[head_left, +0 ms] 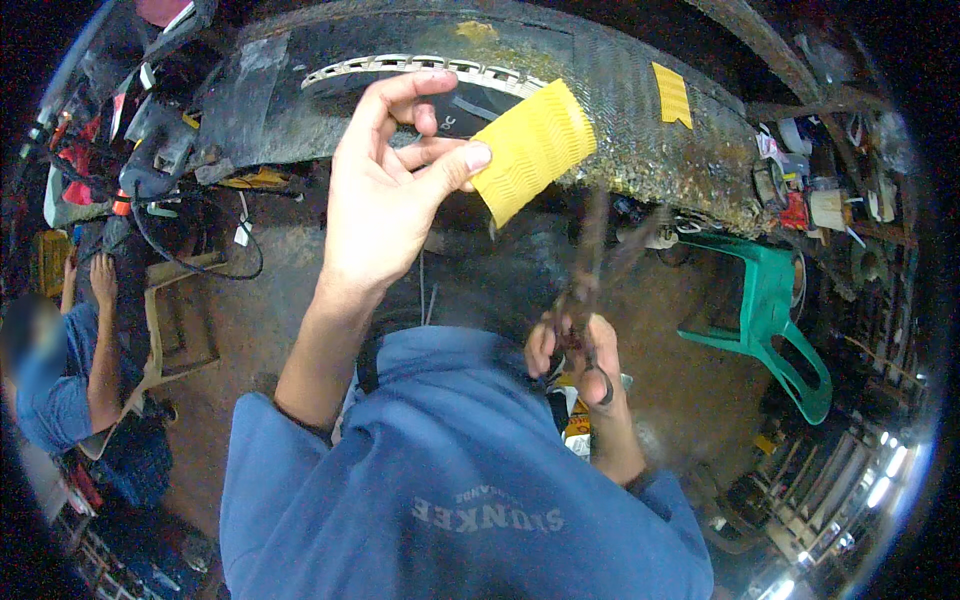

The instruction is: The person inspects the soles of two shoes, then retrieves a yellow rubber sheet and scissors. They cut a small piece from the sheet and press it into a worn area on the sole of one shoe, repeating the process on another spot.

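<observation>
My left hand (385, 175) is raised over the front edge of the dark workbench. Thumb and forefinger pinch one corner of a yellow sheet (540, 145) with a ribbed zigzag texture, while the other fingers curl loosely above. Lower and to the right, my right hand (607, 375) grips a pair of scissors (580, 292) by the handles. The blades point away from me, apart and smeared by motion, and do not touch the sheet. Behind my left hand, a black piece with a curved white slotted rim (400, 66) lies on the bench, partly hidden.
A smaller yellow ribbed piece (672, 95) lies on the worn, stained workbench (245, 100). Right of me stands a green plastic chair (765, 310). At the left, another person in a blue shirt (75, 370) sits near a pale chair frame (155, 320); a black cable (150, 240) hangs there.
</observation>
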`<move>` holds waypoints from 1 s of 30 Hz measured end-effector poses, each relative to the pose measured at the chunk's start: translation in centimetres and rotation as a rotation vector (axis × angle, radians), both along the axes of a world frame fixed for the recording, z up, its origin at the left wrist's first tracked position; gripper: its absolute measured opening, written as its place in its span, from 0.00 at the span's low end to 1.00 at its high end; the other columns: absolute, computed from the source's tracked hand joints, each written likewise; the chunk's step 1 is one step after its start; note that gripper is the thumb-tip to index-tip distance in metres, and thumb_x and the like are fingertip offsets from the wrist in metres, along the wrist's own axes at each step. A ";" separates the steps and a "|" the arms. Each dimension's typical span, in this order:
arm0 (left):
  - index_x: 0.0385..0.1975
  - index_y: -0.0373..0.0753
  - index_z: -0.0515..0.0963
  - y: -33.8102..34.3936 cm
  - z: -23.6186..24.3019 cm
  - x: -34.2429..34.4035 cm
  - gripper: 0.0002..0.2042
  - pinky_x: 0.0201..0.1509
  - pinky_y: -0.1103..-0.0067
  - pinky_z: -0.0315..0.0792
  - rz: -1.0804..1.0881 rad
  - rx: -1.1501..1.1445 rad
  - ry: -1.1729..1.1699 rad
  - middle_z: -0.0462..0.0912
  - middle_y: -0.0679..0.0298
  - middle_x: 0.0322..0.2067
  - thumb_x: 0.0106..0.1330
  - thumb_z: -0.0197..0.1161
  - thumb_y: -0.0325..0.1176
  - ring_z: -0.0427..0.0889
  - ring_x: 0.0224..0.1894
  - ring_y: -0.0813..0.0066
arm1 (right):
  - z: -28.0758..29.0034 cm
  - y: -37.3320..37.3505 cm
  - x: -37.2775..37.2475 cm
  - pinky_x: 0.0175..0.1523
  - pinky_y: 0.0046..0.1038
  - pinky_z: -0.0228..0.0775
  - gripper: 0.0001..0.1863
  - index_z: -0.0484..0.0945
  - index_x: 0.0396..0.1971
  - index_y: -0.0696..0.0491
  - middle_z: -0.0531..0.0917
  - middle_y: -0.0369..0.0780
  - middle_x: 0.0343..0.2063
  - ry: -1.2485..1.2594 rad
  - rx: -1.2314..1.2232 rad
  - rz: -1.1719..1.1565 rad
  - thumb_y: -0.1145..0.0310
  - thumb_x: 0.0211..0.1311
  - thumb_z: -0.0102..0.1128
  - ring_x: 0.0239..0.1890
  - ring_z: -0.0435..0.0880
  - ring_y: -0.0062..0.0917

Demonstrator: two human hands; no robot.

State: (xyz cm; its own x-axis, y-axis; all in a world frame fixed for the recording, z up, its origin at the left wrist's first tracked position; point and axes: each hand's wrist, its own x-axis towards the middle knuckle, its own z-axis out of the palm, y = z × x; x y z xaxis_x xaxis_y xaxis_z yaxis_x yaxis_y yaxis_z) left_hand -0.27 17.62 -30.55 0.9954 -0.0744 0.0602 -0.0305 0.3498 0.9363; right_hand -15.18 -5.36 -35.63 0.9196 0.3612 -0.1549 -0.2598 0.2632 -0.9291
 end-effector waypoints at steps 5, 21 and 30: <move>0.65 0.34 0.69 -1.3 -1.0 -1.1 0.31 0.44 0.81 0.83 -0.077 -0.157 0.092 0.68 0.67 0.45 0.60 0.71 0.14 0.85 0.44 0.74 | 0.5 2.2 1.3 0.37 0.27 0.73 0.47 0.71 0.41 0.56 0.78 0.41 0.30 -0.039 -0.038 -0.333 0.23 0.45 0.70 0.30 0.78 0.24; 0.62 0.35 0.74 -0.2 -1.6 -2.4 0.22 0.49 0.83 0.76 -0.566 0.129 0.251 0.86 0.65 0.47 0.70 0.69 0.30 0.82 0.43 0.84 | 4.3 -0.1 9.7 0.53 0.27 0.78 0.24 0.79 0.49 0.58 0.87 0.39 0.42 -0.064 -0.135 -0.176 0.72 0.53 0.79 0.44 0.86 0.23; 0.59 0.33 0.75 -0.4 -1.4 -2.8 0.17 0.54 0.68 0.87 -0.189 -0.286 0.346 0.85 0.57 0.52 0.72 0.64 0.24 0.86 0.53 0.66 | 1.4 -1.5 7.6 0.26 0.24 0.72 0.17 0.75 0.27 0.54 0.79 0.36 0.19 -0.305 0.040 -0.592 0.61 0.57 0.75 0.19 0.78 0.21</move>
